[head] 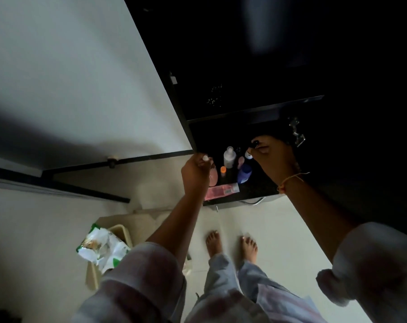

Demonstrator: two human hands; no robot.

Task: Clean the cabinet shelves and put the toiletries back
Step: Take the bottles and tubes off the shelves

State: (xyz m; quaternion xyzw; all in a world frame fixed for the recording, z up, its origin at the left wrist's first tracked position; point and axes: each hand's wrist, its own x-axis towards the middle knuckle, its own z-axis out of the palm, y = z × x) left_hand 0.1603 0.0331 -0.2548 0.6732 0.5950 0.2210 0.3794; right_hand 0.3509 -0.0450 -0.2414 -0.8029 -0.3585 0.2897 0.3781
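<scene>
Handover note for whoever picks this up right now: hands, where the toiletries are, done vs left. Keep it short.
Left hand: holds a small white-capped item at the lower shelf's left edge.
Right hand: curled round a small dark item further back on the same shelf.
On the lower shelf: clear bottle, orange-capped bottle, blue bottle, pink tube lying along the front edge.
Upper shelf: too dark to tell what is there.
Done: several toiletries are on the lower shelf.
Left: set down the two held items. Whether the shelves are clean cannot be told.
</scene>
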